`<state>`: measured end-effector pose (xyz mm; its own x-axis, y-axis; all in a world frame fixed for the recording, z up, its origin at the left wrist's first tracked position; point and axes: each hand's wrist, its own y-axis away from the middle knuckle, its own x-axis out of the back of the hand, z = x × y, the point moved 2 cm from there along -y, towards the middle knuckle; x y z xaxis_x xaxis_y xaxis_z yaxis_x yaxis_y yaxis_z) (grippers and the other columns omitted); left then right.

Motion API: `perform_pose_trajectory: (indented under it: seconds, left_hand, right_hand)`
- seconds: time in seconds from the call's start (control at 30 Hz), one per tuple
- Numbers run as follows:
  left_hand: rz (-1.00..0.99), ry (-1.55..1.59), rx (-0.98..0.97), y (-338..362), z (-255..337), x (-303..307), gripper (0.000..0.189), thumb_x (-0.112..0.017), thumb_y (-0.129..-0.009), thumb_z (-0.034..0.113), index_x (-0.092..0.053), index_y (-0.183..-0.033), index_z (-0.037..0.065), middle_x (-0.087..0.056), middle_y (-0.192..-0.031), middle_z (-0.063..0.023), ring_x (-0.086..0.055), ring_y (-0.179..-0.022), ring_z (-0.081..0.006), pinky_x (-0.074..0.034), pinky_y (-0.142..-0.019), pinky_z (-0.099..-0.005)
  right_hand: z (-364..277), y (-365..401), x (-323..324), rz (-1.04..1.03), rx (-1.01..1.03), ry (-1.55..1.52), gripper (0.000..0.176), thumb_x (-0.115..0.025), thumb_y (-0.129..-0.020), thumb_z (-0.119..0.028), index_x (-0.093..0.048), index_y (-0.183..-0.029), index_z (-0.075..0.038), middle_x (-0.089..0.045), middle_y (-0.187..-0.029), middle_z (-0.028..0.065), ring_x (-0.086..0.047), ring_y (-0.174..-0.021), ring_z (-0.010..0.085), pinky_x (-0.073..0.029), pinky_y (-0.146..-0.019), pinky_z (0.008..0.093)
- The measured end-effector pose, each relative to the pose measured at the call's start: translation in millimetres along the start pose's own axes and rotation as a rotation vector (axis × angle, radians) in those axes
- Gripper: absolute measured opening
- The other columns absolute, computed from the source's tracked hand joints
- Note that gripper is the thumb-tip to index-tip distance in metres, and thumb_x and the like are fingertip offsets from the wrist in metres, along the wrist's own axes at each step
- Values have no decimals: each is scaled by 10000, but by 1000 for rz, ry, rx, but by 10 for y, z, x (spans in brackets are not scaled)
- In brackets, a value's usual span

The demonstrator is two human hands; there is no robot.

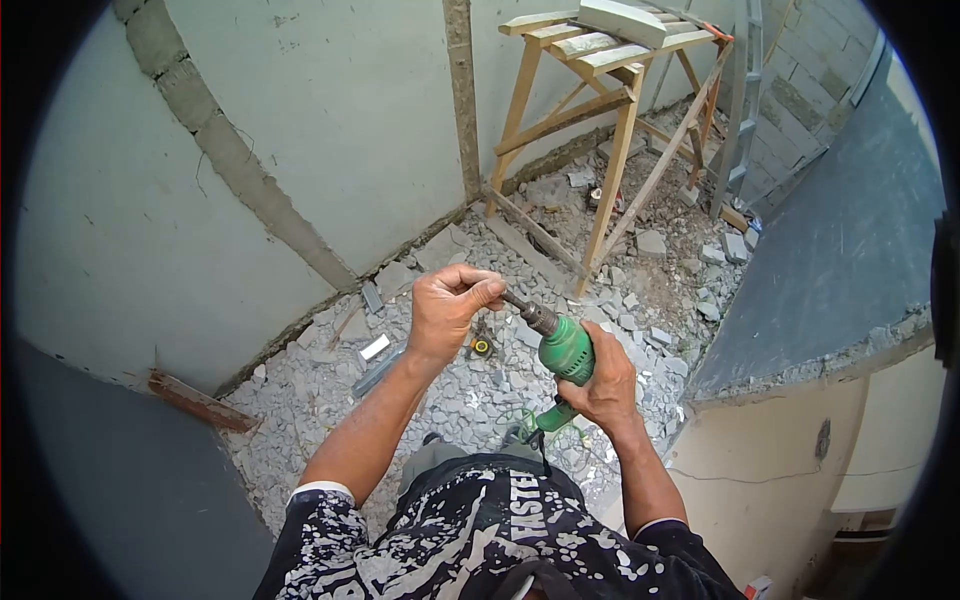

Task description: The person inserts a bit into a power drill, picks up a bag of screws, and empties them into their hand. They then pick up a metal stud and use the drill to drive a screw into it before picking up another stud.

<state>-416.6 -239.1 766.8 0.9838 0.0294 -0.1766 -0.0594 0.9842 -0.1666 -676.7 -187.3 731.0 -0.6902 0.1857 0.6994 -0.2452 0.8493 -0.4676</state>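
My right hand [608, 385] is wrapped round the body of a green power drill [566, 350], which points up and to the left in front of my chest. At its front is a dark metal chuck [540, 319], with a short dark drill bit [514, 299] sticking out. My left hand [450, 308] is closed, thumb and fingers pinching the tip end of that bit. The fingers hide the bit's far end. Below the drill's handle, a green cord [522, 420] hangs down by my feet.
Broken rubble [330, 440] covers the ground. A wooden trestle [610, 150] with a pale block [622, 22] on top stands ahead, near a metal ladder [742, 110]. A yellow and black tape measure [482, 346] lies beyond my feet. Grey walls [310, 130] rise on both sides.
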Motion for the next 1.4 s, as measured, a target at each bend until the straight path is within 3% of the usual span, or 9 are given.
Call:
perform_pose_trajectory:
  seconds: [0.33,0.47,0.5,0.6,0.67,0.83,0.9,1.03,1.4]
  left_hand:
    - [-73,-11,62,-64,-10,60,176,-829,-922,156,-787,-948,-13,-764,-946,-92,-709,-841,-142,-602,-806,-298]
    - [-103,238,121,23,-41,-55,511,-763,-989,244,-601,-1392,-25,-723,-1184,-162,-710,-1064,-210,-582,-925,-339]
    - [-149,324,160,82,-30,-143,830,-776,-977,317,-327,-1589,-18,-646,-1345,-196,-663,-1211,-251,-539,-1024,-377]
    - [-204,359,323,299,-492,-359,1007,-857,-895,390,-272,-1610,-13,-594,-1409,-159,-628,-1263,-261,-488,-1091,-420]
    - [-188,446,358,440,-701,-586,810,-856,-912,207,-404,-1537,-39,-633,-1313,-116,-621,-1209,-203,-501,-1055,-369]
    - [-53,500,308,490,-666,-720,438,-871,-882,220,-620,-1200,55,-686,-1074,-59,-677,-1066,-243,-542,-1001,-437]
    - [-54,613,280,421,-675,-648,426,-861,-885,229,-618,-1191,62,-690,-1080,-69,-683,-1064,-255,-547,-1004,-463]
    - [-144,771,299,298,-554,-607,501,-830,-889,381,-632,-1218,59,-693,-1218,-171,-654,-1202,-346,-505,-1087,-550]
    - [-432,732,306,285,-183,-987,580,-846,-846,400,-631,-1268,65,-597,-1445,-238,-601,-1311,-357,-459,-1153,-576]
  right_hand:
    - [41,-22,-30,-22,-28,-15,767,-820,-639,-138,-572,-1359,-50,-677,-1080,194,-691,-966,409,-568,-852,471]
    - [25,-45,-34,-10,-34,-6,763,-820,-646,-132,-570,-1362,-46,-675,-1079,194,-691,-966,408,-568,-842,463]
    - [20,-48,-24,15,-24,-16,775,-826,-638,-142,-571,-1362,-42,-677,-1081,195,-689,-959,405,-568,-844,465]
    - [-8,-132,27,86,65,-4,805,-834,-606,-181,-571,-1352,-31,-660,-1009,178,-667,-908,388,-554,-813,463]
    - [-79,-178,53,77,86,20,818,-850,-617,-215,-568,-1368,-49,-666,-1021,162,-670,-938,367,-543,-847,459]
    - [-251,-175,220,76,130,62,833,-900,-719,-310,-532,-1419,-48,-662,-1167,173,-674,-1056,369,-540,-928,442]
    - [-276,-139,426,214,107,-34,773,-898,-807,-345,-539,-1415,-29,-668,-1256,192,-691,-1123,365,-536,-1019,443]
    - [322,133,224,-136,-443,-1115,761,-787,-960,-424,-468,-1503,2,-646,-1335,136,-639,-1189,225,-534,-1011,391]
    - [-112,170,424,-248,-264,-1312,1032,-865,-890,-360,-269,-1652,-1,-465,-1578,142,-485,-1411,220,-391,-1171,375]
